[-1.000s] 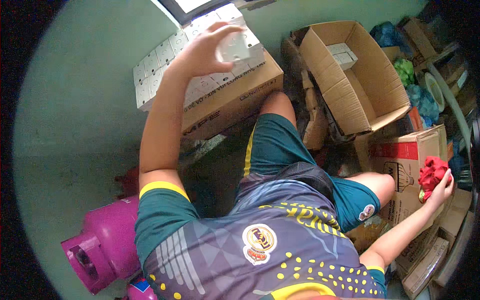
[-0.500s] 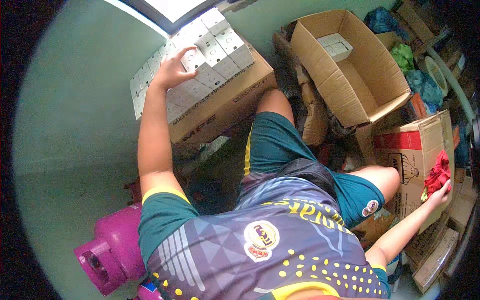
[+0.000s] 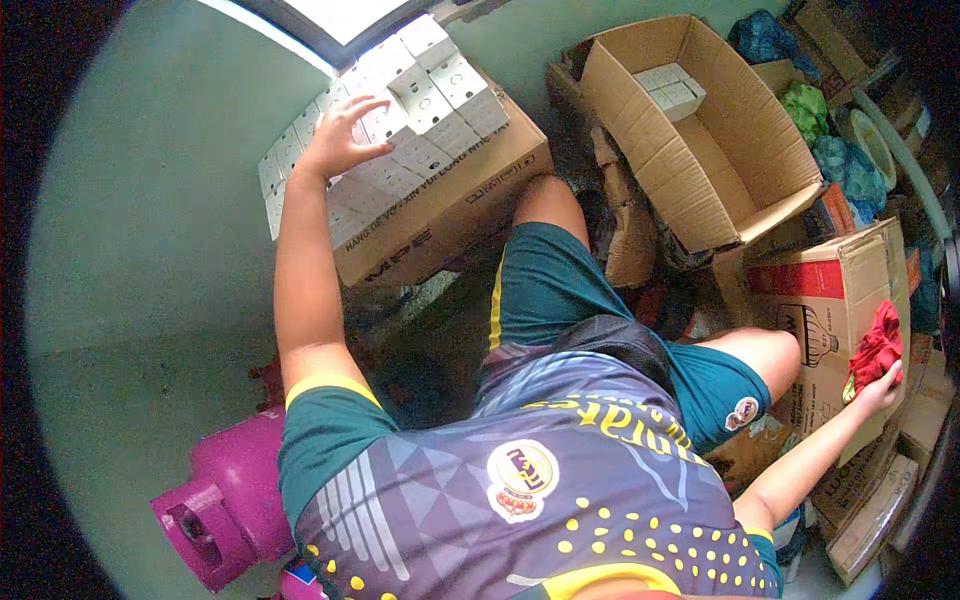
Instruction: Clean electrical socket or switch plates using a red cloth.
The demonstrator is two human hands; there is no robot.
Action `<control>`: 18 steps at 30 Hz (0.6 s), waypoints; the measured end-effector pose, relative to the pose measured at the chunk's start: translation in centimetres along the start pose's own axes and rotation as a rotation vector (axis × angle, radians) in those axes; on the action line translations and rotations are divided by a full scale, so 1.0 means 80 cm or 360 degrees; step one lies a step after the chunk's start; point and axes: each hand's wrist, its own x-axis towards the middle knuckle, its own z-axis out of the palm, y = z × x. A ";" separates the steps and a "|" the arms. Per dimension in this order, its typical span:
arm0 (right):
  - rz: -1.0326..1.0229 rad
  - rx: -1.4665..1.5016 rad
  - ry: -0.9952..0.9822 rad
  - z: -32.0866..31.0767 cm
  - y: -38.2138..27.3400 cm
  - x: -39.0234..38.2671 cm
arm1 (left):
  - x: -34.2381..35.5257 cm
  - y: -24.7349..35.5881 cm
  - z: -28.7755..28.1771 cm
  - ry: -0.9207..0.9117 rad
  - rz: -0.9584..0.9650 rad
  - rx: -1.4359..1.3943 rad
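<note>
My left hand [image 3: 338, 138] reaches up with fingers spread and rests on a stack of small white boxes [image 3: 405, 110] piled on a closed brown carton [image 3: 450, 205] in front of me. My right hand [image 3: 880, 385] is stretched out to the right and grips a red cloth [image 3: 877, 347] against the top of a red and brown printed carton [image 3: 835, 300]. My bent knees and green shorts lie between the two cartons.
An open brown carton [image 3: 745, 150] with a few white boxes [image 3: 672, 88] inside stands at the upper right. A pink gas cylinder [image 3: 225, 500] sits at my lower left. Green wall fills the left. More cartons and bags crowd the right edge.
My left hand slid leftward and lower across the white boxes, ending near their left part. My right hand stayed on the red cloth at the printed carton.
</note>
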 end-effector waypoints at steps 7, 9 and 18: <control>-0.0098 0.0038 -0.0034 -0.001 0.015 0.007 | -0.005 0.004 -0.003 -0.0067 -0.0089 0.0165; -0.0104 0.0064 -0.0044 0.004 0.006 -0.006 | -0.008 0.003 -0.007 -0.0094 -0.0134 0.0221; -0.0156 0.0069 -0.0956 0.015 -0.082 -0.065 | -0.035 0.253 -0.064 0.0545 0.0347 -0.1527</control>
